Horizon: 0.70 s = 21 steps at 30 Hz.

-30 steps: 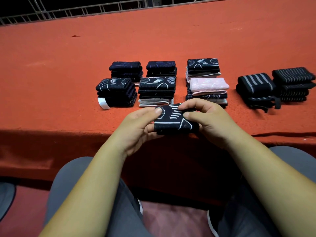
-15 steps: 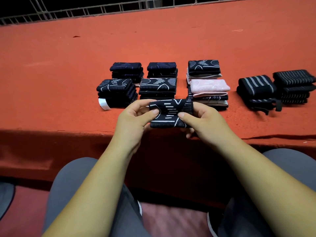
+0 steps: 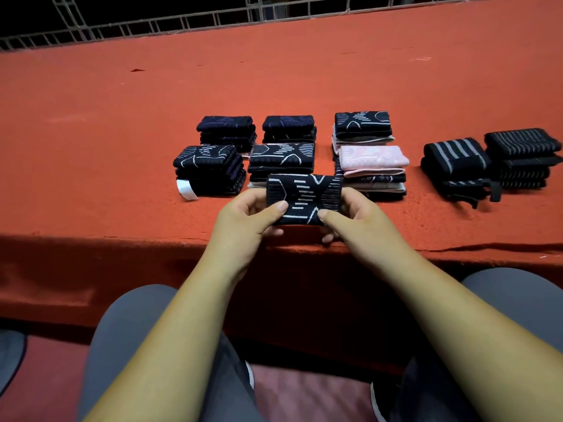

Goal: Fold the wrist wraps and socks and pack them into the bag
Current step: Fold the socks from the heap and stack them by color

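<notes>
A folded black sock with white line pattern (image 3: 303,197) is held just above the red table's near edge. My left hand (image 3: 246,219) pinches its left end, thumb on top. My right hand (image 3: 353,217) pinches its right end the same way. Just behind the sock sits a stack of folded black patterned socks (image 3: 281,158). More sock stacks lie at the left (image 3: 210,169), back left (image 3: 227,132), back middle (image 3: 288,127) and back right (image 3: 362,124). A pink sock (image 3: 373,158) tops another stack. Two stacks of black striped wrist wraps (image 3: 457,166) (image 3: 522,156) lie at the right. No bag is visible.
The red cloth-covered table (image 3: 274,80) stretches far back to a metal railing (image 3: 213,19). My knees in grey trousers (image 3: 131,330) sit below the table's front edge. A white label (image 3: 186,190) sticks out of the left stack.
Both hands have lifted the folded sock forward and up, from the table's edge toward the middle front stack. The stacks have not moved.
</notes>
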Tool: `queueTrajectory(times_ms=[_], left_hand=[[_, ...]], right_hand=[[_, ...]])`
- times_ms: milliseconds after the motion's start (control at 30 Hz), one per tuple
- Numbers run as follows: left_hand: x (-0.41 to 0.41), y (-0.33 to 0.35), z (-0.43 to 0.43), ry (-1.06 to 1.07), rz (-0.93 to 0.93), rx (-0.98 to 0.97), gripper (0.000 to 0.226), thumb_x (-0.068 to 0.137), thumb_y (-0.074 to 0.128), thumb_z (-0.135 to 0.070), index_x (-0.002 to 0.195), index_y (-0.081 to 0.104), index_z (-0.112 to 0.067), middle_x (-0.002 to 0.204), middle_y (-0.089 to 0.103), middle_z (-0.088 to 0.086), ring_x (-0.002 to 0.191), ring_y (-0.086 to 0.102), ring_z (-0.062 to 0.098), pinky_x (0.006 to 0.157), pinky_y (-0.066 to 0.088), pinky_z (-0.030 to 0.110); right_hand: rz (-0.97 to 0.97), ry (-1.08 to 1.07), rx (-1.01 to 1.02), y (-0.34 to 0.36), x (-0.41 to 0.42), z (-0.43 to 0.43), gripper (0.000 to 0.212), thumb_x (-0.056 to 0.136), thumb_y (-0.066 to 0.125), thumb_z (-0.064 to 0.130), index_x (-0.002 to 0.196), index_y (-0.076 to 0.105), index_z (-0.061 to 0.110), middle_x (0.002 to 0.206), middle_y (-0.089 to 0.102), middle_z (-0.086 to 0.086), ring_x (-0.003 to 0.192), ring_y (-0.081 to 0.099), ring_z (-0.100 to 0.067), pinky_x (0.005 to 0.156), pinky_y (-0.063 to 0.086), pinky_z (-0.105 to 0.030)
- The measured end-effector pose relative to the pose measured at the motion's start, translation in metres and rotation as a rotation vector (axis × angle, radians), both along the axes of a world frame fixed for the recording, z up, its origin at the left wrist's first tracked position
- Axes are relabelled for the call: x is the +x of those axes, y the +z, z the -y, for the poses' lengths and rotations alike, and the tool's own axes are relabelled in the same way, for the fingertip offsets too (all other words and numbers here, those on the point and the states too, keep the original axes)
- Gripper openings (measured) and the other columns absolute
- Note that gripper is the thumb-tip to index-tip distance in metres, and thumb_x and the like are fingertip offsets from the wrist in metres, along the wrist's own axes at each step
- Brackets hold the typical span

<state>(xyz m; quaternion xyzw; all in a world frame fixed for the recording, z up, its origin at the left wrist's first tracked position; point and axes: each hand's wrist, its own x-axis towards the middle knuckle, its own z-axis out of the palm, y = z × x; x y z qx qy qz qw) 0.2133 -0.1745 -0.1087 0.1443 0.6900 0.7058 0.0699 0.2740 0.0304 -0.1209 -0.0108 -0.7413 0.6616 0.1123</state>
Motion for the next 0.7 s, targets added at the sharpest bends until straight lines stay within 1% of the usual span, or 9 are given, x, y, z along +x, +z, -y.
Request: queueTrajectory(times_ms=[67, 133, 233, 300, 433, 500, 567, 633, 700], left_hand=[[-0.0008, -0.0001, 0.0012, -0.008, 0.004, 0.009, 0.02, 0.098, 0.074, -0.016, 0.117, 0.076, -0.011, 0.119, 0.077, 0.012, 0.105, 0.071, 0.019, 0.078, 0.06, 0.033], [-0.0012, 0.0004, 0.002, -0.05, 0.044, 0.035, 0.024, 0.098, 0.073, -0.014, 0.121, 0.074, -0.008, 0.12, 0.077, 0.012, 0.11, 0.072, 0.019, 0.085, 0.06, 0.033], [-0.0018, -0.0015, 0.0021, -0.112, 0.097, 0.057, 0.031, 0.095, 0.072, 0.0, 0.125, 0.071, -0.007, 0.122, 0.076, 0.015, 0.112, 0.071, 0.018, 0.095, 0.059, 0.034], [-0.0029, -0.0034, 0.0018, -0.1, 0.098, 0.057, 0.036, 0.093, 0.071, 0.006, 0.126, 0.071, -0.009, 0.118, 0.077, 0.01, 0.11, 0.072, 0.017, 0.093, 0.059, 0.032], [-0.0046, -0.0043, 0.0027, -0.016, 0.081, 0.048, 0.035, 0.092, 0.073, 0.005, 0.123, 0.073, -0.011, 0.104, 0.078, 0.0, 0.098, 0.073, 0.012, 0.083, 0.06, 0.028], [-0.006, -0.0056, 0.0032, 0.013, 0.069, 0.026, 0.033, 0.091, 0.075, 0.003, 0.12, 0.075, -0.014, 0.099, 0.077, -0.002, 0.093, 0.072, 0.011, 0.079, 0.06, 0.027], [-0.0068, -0.0069, 0.0032, 0.035, 0.041, -0.006, 0.032, 0.091, 0.077, 0.001, 0.118, 0.076, -0.016, 0.1, 0.077, 0.003, 0.092, 0.071, 0.012, 0.076, 0.06, 0.027], [-0.0082, -0.0073, 0.0039, 0.056, 0.007, -0.042, 0.031, 0.091, 0.078, -0.001, 0.117, 0.076, -0.017, 0.1, 0.076, 0.006, 0.09, 0.07, 0.014, 0.074, 0.06, 0.027], [-0.0097, -0.0077, 0.0048, 0.072, -0.021, -0.074, 0.028, 0.091, 0.079, -0.004, 0.116, 0.077, -0.019, 0.098, 0.076, 0.004, 0.088, 0.07, 0.015, 0.074, 0.059, 0.028]], right_hand=[[0.004, -0.019, -0.004, -0.0017, -0.001, 0.0003, 0.019, 0.103, 0.064, 0.004, 0.121, 0.066, 0.009, 0.096, 0.072, 0.001, 0.078, 0.067, -0.013, 0.072, 0.061, -0.038], [0.013, -0.041, -0.026, -0.0024, -0.0019, -0.0003, 0.017, 0.103, 0.064, 0.004, 0.12, 0.066, 0.007, 0.098, 0.072, -0.003, 0.077, 0.066, -0.014, 0.073, 0.061, -0.039], [0.023, -0.048, -0.032, -0.0027, -0.0029, -0.0005, 0.017, 0.103, 0.065, 0.006, 0.119, 0.067, 0.01, 0.099, 0.073, -0.002, 0.076, 0.067, -0.014, 0.075, 0.061, -0.038], [0.023, -0.041, -0.028, -0.0034, -0.0028, -0.001, 0.018, 0.103, 0.067, 0.007, 0.12, 0.068, 0.012, 0.101, 0.074, -0.003, 0.078, 0.068, -0.016, 0.079, 0.063, -0.043], [0.035, -0.042, 0.001, -0.0034, -0.0021, -0.0009, 0.028, 0.095, 0.071, 0.019, 0.122, 0.07, 0.026, 0.107, 0.079, -0.005, 0.088, 0.079, -0.023, 0.092, 0.063, -0.054], [0.038, -0.049, -0.015, -0.0037, -0.003, -0.0005, 0.027, 0.096, 0.069, 0.011, 0.121, 0.07, 0.023, 0.107, 0.079, -0.009, 0.088, 0.079, -0.024, 0.093, 0.063, -0.054], [0.034, -0.063, -0.038, -0.0033, -0.0032, 0.0012, 0.025, 0.099, 0.068, 0.003, 0.121, 0.069, 0.017, 0.108, 0.077, -0.014, 0.083, 0.077, -0.021, 0.09, 0.065, -0.051], [0.033, -0.078, -0.055, -0.0024, -0.0027, 0.0037, 0.023, 0.101, 0.066, 0.001, 0.121, 0.067, 0.012, 0.108, 0.073, -0.015, 0.08, 0.075, -0.017, 0.086, 0.066, -0.046], [0.042, -0.098, -0.045, -0.0018, -0.0022, 0.0052, 0.022, 0.102, 0.067, 0.002, 0.122, 0.067, 0.012, 0.104, 0.072, -0.012, 0.079, 0.075, -0.018, 0.085, 0.066, -0.045]])
